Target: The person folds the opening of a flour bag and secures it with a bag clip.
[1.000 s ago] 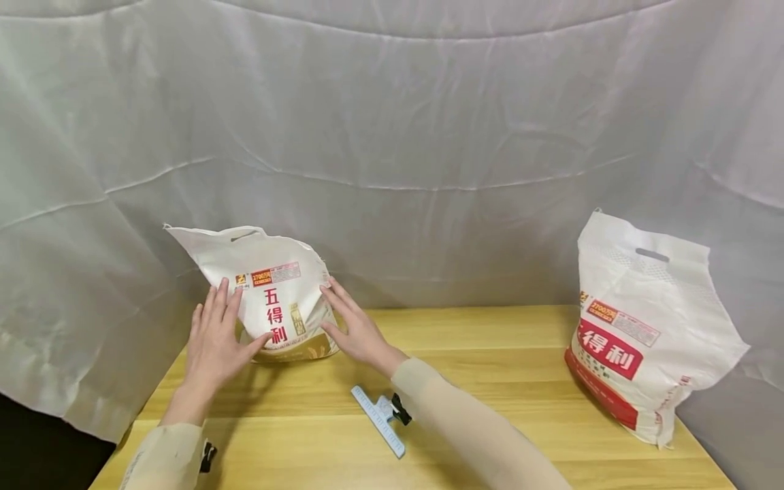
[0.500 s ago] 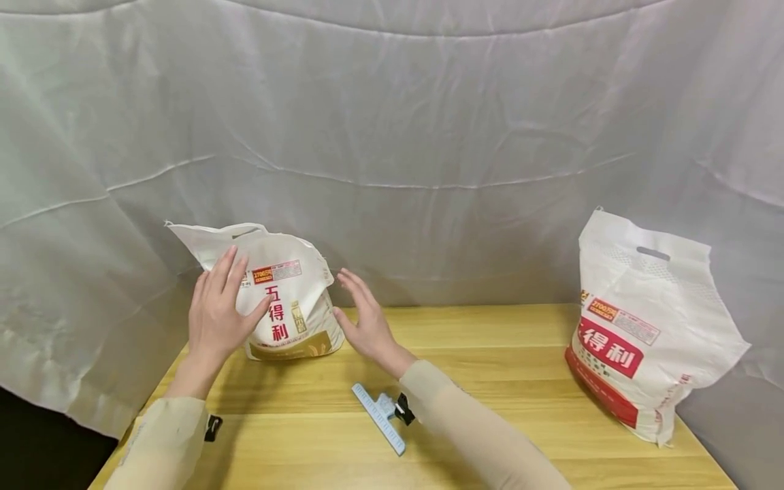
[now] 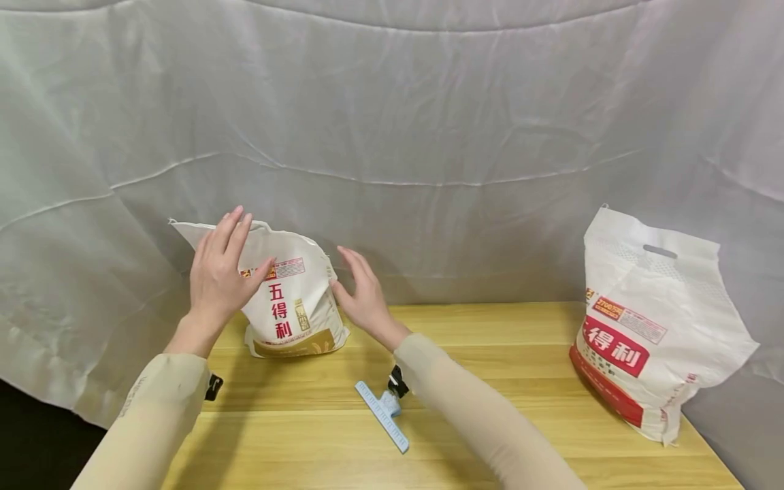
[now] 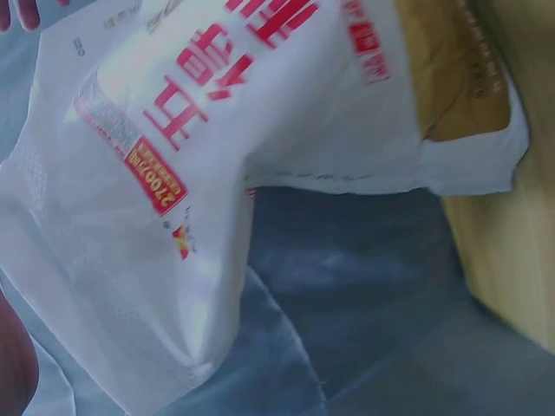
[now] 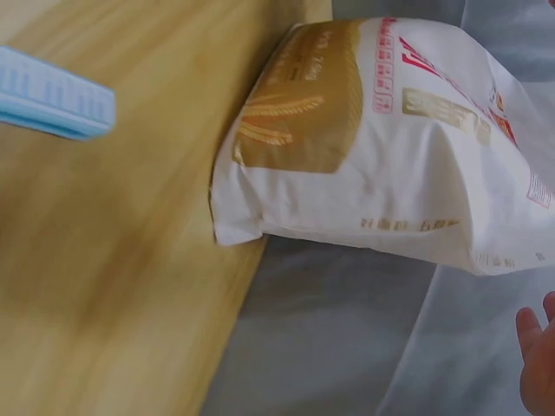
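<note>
On the left of the table a white flour bag (image 3: pixel 292 289) with red characters and a gold band stands with its top sagging and one corner poking out left. In the head view my left hand (image 3: pixel 222 272) is in front of the bag's upper left part, fingers straight and thumb spread. Close to the bag's right edge is my right hand (image 3: pixel 366 299), with fingers extended; whether the thumb touches it I cannot tell. Neither hand grips anything. The right wrist view shows the bag's gold side (image 5: pixel 299 104) and part of my right hand at the edge.
A light blue sealing clip (image 3: pixel 382 416) lies on the wooden table (image 3: pixel 490 381) near my right forearm. At the right end stands a second white flour bag (image 3: pixel 655 327) with a red band and a handle slot. A grey curtain (image 3: pixel 429 122) hangs behind.
Both hands have come away from the bag's sides and risen towards its top. The bag's lower right side now shows more. The clip and the other bag stay put.
</note>
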The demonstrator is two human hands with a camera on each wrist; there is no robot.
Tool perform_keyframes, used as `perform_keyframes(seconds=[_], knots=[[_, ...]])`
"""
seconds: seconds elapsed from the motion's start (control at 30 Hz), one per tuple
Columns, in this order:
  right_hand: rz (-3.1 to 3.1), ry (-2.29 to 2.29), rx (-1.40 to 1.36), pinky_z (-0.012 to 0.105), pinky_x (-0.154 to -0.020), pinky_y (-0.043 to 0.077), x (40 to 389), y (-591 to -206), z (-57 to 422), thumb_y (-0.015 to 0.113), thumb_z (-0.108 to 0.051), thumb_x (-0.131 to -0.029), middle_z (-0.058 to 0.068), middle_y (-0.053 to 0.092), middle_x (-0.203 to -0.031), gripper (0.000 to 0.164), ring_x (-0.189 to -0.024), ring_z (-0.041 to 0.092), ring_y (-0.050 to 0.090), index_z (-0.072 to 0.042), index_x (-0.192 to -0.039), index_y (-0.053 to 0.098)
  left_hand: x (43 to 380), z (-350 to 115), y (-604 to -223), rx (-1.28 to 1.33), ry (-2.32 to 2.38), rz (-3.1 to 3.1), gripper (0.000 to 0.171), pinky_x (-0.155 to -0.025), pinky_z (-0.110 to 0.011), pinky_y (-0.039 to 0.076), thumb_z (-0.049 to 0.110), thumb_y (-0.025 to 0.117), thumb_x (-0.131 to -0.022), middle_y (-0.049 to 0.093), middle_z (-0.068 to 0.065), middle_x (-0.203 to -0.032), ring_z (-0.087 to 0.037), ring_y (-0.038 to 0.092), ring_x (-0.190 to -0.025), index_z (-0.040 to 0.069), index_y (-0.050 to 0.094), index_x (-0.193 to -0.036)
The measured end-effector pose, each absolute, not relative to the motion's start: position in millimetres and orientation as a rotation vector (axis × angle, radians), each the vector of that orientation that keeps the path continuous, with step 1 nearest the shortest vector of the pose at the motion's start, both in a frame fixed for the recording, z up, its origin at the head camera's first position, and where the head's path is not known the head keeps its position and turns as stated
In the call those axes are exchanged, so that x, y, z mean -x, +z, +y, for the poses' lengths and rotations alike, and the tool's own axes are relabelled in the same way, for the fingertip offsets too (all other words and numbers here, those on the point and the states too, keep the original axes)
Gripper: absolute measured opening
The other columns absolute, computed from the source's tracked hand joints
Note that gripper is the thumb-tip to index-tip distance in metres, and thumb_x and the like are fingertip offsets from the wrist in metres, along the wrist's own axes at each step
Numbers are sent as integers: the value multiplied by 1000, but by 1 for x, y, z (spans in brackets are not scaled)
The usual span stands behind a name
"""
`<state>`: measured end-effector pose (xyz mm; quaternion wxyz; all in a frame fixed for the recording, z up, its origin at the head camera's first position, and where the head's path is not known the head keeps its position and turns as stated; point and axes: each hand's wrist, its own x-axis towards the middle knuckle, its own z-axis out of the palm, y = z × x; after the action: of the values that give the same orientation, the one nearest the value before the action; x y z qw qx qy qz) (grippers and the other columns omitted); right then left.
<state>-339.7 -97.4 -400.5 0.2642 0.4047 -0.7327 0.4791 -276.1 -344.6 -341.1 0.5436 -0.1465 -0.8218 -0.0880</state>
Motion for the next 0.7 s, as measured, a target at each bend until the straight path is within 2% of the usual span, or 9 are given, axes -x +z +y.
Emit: perform_keyframes(seconds=[0.2, 0.37, 0.53, 0.7], knots=[[-2052, 1228, -1068, 33, -95, 48, 350, -392, -101, 65, -16, -89, 7, 43, -142, 61, -118, 24, 52, -7, -143, 38, 287, -345, -326, 365, -176, -2022, 81, -114, -46, 21, 29, 77, -74, 38, -4, -150, -28, 36, -135, 13, 40, -145], [-2144, 1156, -1054, 27, -95, 46, 358, -387, -104, 64, -18, -90, 4, 43, -142, 60, -118, 20, 52, -10, -143, 38, 296, -344, -315, 404, -155, -2055, 81, -115, -45, 20, 26, 79, -73, 42, -4, -147, -28, 39, -134, 15, 41, -144], [-2233, 1148, -1070, 25, -95, 46, 363, -383, -109, 62, -17, -92, 2, 42, -144, 60, -119, 20, 52, -12, -145, 36, 302, -344, -309, 425, -103, -2129, 78, -115, -46, 19, 27, 79, -75, 46, -5, -144, -29, 40, -132, 15, 43, -143], [-2292, 1151, -1088, 22, -95, 46, 364, -382, -116, 59, -15, -94, 2, 42, -145, 57, -118, 18, 54, -12, -146, 35, 305, -344, -309, 446, -71, -2204, 71, -110, -51, 26, 26, 78, -77, 51, -8, -139, -31, 44, -128, 15, 47, -140]])
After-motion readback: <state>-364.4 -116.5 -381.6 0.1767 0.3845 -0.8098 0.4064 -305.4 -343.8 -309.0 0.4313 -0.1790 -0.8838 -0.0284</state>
